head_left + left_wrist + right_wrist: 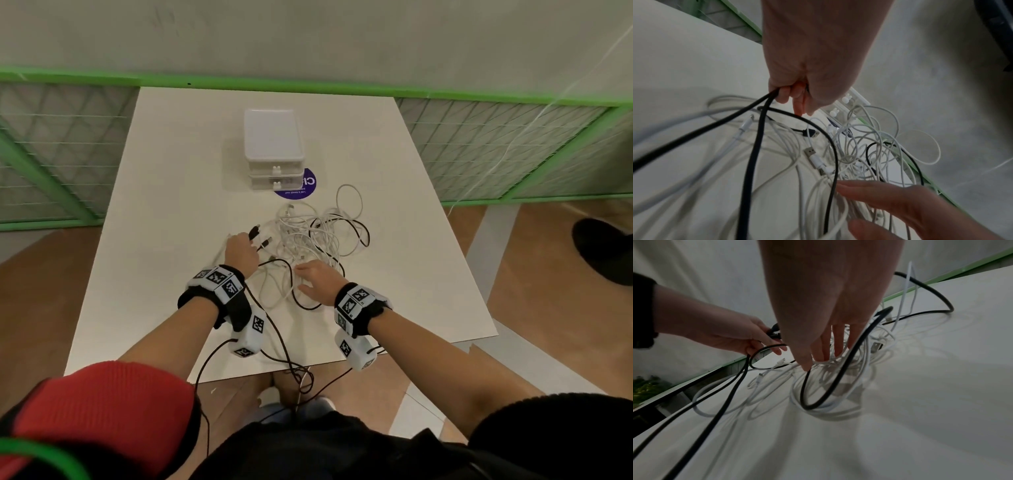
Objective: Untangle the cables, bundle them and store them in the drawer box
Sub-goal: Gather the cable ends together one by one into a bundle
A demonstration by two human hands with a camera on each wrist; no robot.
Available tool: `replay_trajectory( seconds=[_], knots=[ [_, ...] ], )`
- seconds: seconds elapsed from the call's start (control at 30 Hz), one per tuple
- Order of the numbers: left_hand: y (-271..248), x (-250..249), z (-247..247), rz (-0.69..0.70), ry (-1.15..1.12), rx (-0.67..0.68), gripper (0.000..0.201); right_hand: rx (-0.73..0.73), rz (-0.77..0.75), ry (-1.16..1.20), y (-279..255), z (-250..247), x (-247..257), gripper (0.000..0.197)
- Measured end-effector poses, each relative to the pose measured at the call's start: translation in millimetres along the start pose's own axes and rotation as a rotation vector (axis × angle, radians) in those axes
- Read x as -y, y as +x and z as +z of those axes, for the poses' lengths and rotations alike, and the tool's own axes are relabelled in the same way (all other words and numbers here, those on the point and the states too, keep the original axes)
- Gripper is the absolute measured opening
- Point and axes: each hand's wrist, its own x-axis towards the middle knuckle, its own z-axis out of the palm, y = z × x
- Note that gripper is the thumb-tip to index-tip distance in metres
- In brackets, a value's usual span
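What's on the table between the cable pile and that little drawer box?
Head view: only a purple round sticker, partly under the drawer box, then bare table before the cable pile.

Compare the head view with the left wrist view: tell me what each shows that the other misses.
Head view only: the whole drawer box with both drawers closed, the purple sticker beside it, and the table edges.

Left wrist view only: the left hand with fingers curled round two runs of black cable.

Both: the tangle of white cables and the right hand, fingers straight on it.
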Motion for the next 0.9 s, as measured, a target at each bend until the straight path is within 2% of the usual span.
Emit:
replay_trajectory(
  seconds=[0.1, 0.23, 0.47, 0.63, 0.83, 0.9],
  knots=[
    [7, 3, 10, 0.023, 0.010, 0.024, 0.020, 0.007, -0.013, 0.032, -2, 0, -2, 0.041],
    [13, 9, 20, -0.006, 0.059, 0.064, 0.027, -0.001, -0.007, 0.072, -6, 0, -4, 0.040],
    [20, 18, 29, 0.015, 0.031, 0.066, 0.023, 0.013, -0.025, -0.086, -8, 11, -4, 0.053],
    [16, 12, 26, 0.075, 0.059, 0.097, 0.027, 0.036, -0.009, -0.136, -2, 3, -11, 0.053],
    [1, -24, 11, 0.124, -0.303, -0.112, 0.017, 0.041, 0.013, -0.154, 12, -2, -20, 0.050],
    [-10, -39, 3, 0.138, -0.338, -0.129, 0.014, 0.071, 0.029, -0.187, 17, -4, -19, 0.052]
  ],
)
